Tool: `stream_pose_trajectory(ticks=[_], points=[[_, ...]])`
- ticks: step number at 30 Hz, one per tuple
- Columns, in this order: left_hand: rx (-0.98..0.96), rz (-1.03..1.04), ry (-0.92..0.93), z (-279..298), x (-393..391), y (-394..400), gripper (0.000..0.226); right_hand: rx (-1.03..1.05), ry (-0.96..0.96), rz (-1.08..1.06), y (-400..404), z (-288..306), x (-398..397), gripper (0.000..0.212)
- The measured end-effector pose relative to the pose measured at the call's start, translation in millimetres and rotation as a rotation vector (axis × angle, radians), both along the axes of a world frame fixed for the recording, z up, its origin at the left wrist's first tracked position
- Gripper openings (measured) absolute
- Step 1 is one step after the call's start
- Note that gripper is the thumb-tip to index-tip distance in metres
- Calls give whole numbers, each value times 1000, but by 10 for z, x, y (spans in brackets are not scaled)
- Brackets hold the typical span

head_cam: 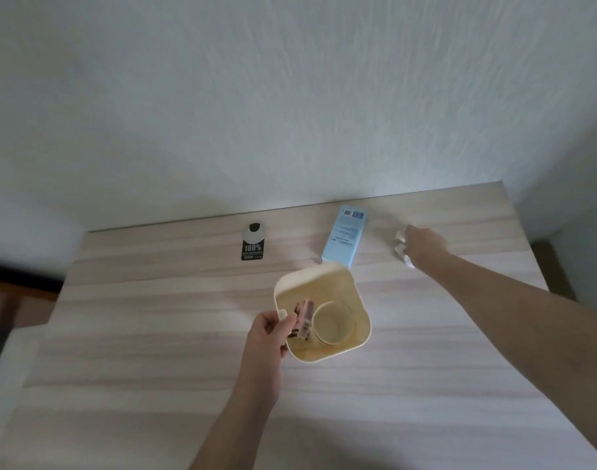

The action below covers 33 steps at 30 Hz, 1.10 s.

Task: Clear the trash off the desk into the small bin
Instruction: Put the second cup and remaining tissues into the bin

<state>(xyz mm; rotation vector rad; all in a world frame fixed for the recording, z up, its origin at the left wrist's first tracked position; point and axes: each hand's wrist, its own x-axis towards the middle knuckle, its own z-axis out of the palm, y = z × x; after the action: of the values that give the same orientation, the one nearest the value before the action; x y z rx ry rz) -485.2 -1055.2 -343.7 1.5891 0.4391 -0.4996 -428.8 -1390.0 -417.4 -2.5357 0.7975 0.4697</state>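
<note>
Head view, looking down on a pale wood-grain counter (154, 351) set against a white textured wall (290, 96).

Small bin (354, 286): cream, rounded-square, open top, standing near the middle of the counter. Inside it: a cream paper cup (334, 323), mouth facing the camera, and beside the cup on its left a pink-and-dark wrapper (303, 318) with a barcode showing.

Left hand (268, 337): at the bin's near-left rim. Fingers (285, 322) are curled, pinching a small tab on the rim. The hand overlaps the lower end of the wrapper; cannot tell whether it touches it.

Right hand (424, 244): arm stretched out to the far right part of the counter. Fingers are curled down round a crumpled white tissue (401, 247); bits of the tissue show at the left edge of the hand. The tissue lies on the counter, well apart from the bin.

Other trash on the counter:
- Light blue carton (344, 235), lying flat, printed face up, its near end just behind the bin's far rim. Contact with the bin: cannot tell.
- Black-and-white hang tag (253, 242) with "100%" printed on it, lying flat on the far left part, near the wall edge, apart from the bin.

Dark floor (5, 300) shows to the left of the counter.
</note>
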Motion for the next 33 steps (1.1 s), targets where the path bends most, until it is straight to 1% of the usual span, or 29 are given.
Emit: stream_pose_trajectory(ticks=[2,4,7,8,10,12,14,16,19,21,23,24,26,29,31,33], points=[[-2,9,4,-15,-15,32,12,1,25,-42,52,5,-19,32],[-9,7,15,-21,-25,48,17,-20,52,-44,125,6,-88,28],[-10,-4,20,7,-36,31,33,-53,55,-32,181,-1,-260,30],[-10,-11,20,15,-44,26,33,-75,59,-18,194,9,-320,31],[-18,-17,20,11,-65,28,24,-101,64,-5,213,43,-426,30],[-8,-16,18,-6,-83,43,16,-25,34,-30,230,118,-528,26],[-11,-24,21,-9,-100,48,15,111,-90,-48,262,235,-667,19],[-28,-25,28,2,-124,48,15,240,-270,-78,361,473,-838,15],[-42,-54,25,19,-175,80,19,318,-492,-96,655,919,-1070,9],[-50,-79,10,25,-193,120,23,371,-613,-64,931,1152,-1230,12],[-60,-95,1,41,-208,152,22,433,-695,36,1249,1302,-1390,15],[-67,-101,-2,50,-219,172,22,457,-699,98,1411,1343,-1441,16],[-88,-105,-19,67,-251,217,27,486,-593,178,1699,1382,-1491,24],[-112,-109,-58,121,-279,311,23,395,-376,265,2029,1388,-1487,36],[-133,-118,-67,170,-278,401,19,329,-310,304,2205,1430,-1471,41],[-159,-136,-80,212,-281,507,22,303,-295,328,2359,1493,-1463,44]])
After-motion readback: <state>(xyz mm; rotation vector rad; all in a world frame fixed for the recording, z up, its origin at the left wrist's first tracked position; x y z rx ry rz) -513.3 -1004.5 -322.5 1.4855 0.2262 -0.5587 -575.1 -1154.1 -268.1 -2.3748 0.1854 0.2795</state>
